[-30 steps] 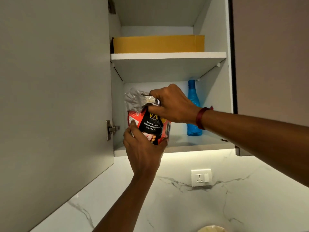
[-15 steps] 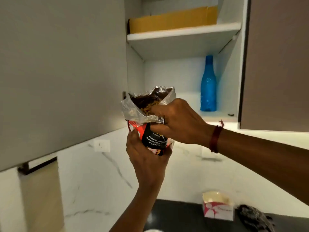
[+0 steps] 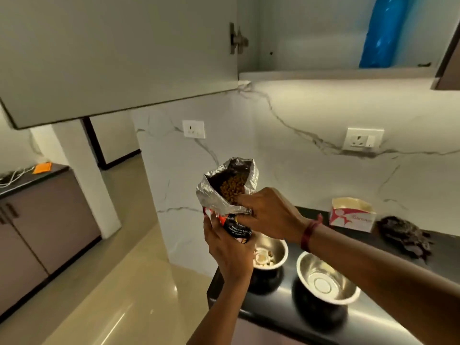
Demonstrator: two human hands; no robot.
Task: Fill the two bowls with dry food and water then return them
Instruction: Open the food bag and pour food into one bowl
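At the centre of the frame, the left hand [image 3: 227,247] grips the base of an open food bag [image 3: 230,192] while the right hand [image 3: 267,212] pinches its foil rim. Two steel bowls [image 3: 326,280] sit on the black table [image 3: 388,317] at lower right, below the bag.

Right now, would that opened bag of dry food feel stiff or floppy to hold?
Probably floppy: the bag has a crinkled foil top that slumps open. The left hand wraps its base while the right hand pinches the rim, which suggests it needs support. The kibble is loose and could spill if tilted.
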